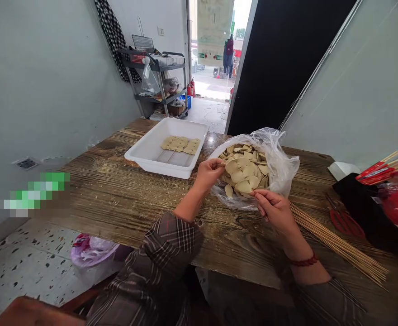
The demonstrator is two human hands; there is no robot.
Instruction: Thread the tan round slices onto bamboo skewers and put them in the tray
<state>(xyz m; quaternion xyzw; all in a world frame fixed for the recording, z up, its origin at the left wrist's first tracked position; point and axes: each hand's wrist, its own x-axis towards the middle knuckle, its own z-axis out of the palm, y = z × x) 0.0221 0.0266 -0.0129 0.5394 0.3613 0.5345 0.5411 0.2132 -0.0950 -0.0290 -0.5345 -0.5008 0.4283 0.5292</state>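
Between my hands is a skewer of flat, round beige slices (pixel 242 173), several of them overlapping in a row. My left hand (pixel 208 175) is closed in a pinch at its far left end; whether the fingertips grip a slice or the stick there is hard to see. Lower right, my right hand (pixel 274 209) pinches the near end of the thin stick, beside the lowest slice. Directly beneath lies an open clear plastic bag (pixel 280 167) full of loose beige slices (pixel 263 158). Thin bamboo skewers (pixel 338 244) lie in a bundle right of my right hand.
A white plastic tray (pixel 146 160) at the table's back left holds skewered slices (pixel 180 144) laid flat. Red-handled scissors (pixel 346 222) and a black box (pixel 371 213) are at the right. A lilac-lined bin (pixel 92 253) stands on the floor below the wooden table (pixel 117 194).
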